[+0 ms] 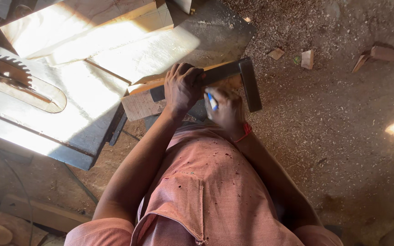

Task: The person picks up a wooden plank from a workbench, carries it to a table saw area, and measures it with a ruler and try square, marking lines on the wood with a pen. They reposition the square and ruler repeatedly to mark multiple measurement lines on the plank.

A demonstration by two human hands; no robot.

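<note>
Pinkish shirt cloth (215,191) is filling the bottom of my view, and both my forearms are reaching out over it toward the wood. I am pressing my left hand (182,89) flat on the dark blade of a try square (233,73), fingers curled down over it, pinning it against the wooden block (140,102) beneath. I am closing my right hand (226,109) around a blue pen (211,101), its tip sitting just beside the square's blade at the block's top face. A red thread (244,133) is circling my right wrist. The square's thick stock is hanging down over the block's right end. The block is lying at the near corner of the saw table (83,132), partly overhanging its edge. Farther left, a circular saw blade (10,68) is poking up through its slot, and sunlit planks (83,27) are resting across the far side of the table. Sawdust and small wood offcuts (307,59) are covering the dirt floor (343,136) to my right.
</note>
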